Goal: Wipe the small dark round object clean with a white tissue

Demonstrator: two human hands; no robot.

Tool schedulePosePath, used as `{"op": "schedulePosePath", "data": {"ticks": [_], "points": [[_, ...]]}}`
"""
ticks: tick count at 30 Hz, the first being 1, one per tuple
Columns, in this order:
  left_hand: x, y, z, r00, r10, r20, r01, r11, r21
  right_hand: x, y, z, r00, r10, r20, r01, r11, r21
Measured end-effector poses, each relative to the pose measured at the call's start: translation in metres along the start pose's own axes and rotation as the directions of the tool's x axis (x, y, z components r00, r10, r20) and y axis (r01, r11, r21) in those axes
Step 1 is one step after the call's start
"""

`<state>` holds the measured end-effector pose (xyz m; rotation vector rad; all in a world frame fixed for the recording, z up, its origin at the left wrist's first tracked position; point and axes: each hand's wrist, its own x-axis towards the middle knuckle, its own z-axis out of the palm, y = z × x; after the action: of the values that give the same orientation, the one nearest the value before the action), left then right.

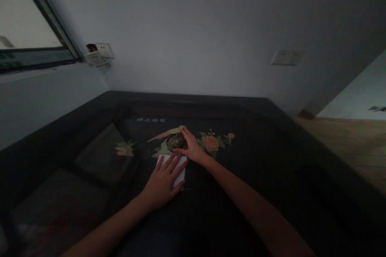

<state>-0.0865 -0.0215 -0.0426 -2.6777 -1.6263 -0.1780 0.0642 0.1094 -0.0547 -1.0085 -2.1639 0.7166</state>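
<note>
We see right hand [192,147] clasping round dish [175,142] (likely rigid, slick; rim holds best); left hand [163,182], fingers spread, covers white paper [180,180] nearside of dish.

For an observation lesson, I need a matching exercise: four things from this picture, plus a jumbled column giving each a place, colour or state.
1. White rectangular piece
2. Round object
3. Printed flower
4. Tabletop

A. Orange
B. Bears white characters
C. Beneath the left hand
D. Within the right hand's curl

Pairs: 1-C, 2-D, 3-A, 4-B
</note>
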Motion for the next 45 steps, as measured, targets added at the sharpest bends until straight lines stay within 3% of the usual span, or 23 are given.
{"op": "schedulePosePath", "data": {"ticks": [4, 7, 11, 14, 16, 19, 24, 28, 45], "points": [[-0.001, 0.008, -0.018, 0.997, 0.046, -0.062, -0.052, 0.994, -0.099, -0.031, -0.013, -0.03, 0.988, -0.013, -0.153, 0.039, 0.985, 0.166], [-0.001, 0.033, -0.029, 0.991, 0.098, -0.09, -0.124, 0.923, -0.365, -0.073, -0.028, -0.055, 0.986, -0.019, -0.164, 0.052, 0.979, 0.195], [0.011, 0.08, -0.025, 0.992, 0.12, 0.033, -0.046, 0.602, -0.797, -0.126, -0.039, -0.072, 0.998, 0.054, -0.043, -0.043, 0.975, 0.217], [0.025, 0.1, -0.012, 0.976, 0.138, 0.168, 0.1, 0.402, -0.91, -0.148, -0.037, -0.07, 0.978, 0.205, -0.021, -0.188, 0.929, 0.32], [0.03, 0.103, -0.005, 0.975, 0.158, 0.157, 0.096, 0.339, -0.936, -0.156, -0.035, -0.066, 0.954, 0.299, -0.034, -0.265, 0.889, 0.374], [0.03, 0.096, 0.0, 0.976, 0.182, 0.123, 0.058, 0.324, -0.944, -0.163, -0.035, -0.061, 0.951, 0.309, 0.022, -0.288, 0.856, 0.43], [0.027, 0.09, -0.001, 0.964, 0.255, 0.073, -0.006, 0.297, -0.955, -0.168, -0.034, -0.059, 0.968, 0.179, 0.176, -0.242, 0.851, 0.466], [0.029, 0.091, 0.0, 0.957, 0.265, 0.119, 0.04, 0.284, -0.958, -0.168, -0.03, -0.06, 0.95, 0.198, 0.241, -0.296, 0.818, 0.493], [0.027, 0.091, 0.001, 0.948, 0.252, 0.193, 0.117, 0.286, -0.951, -0.168, -0.029, -0.063, 0.953, 0.169, 0.253, -0.274, 0.838, 0.471]]}}
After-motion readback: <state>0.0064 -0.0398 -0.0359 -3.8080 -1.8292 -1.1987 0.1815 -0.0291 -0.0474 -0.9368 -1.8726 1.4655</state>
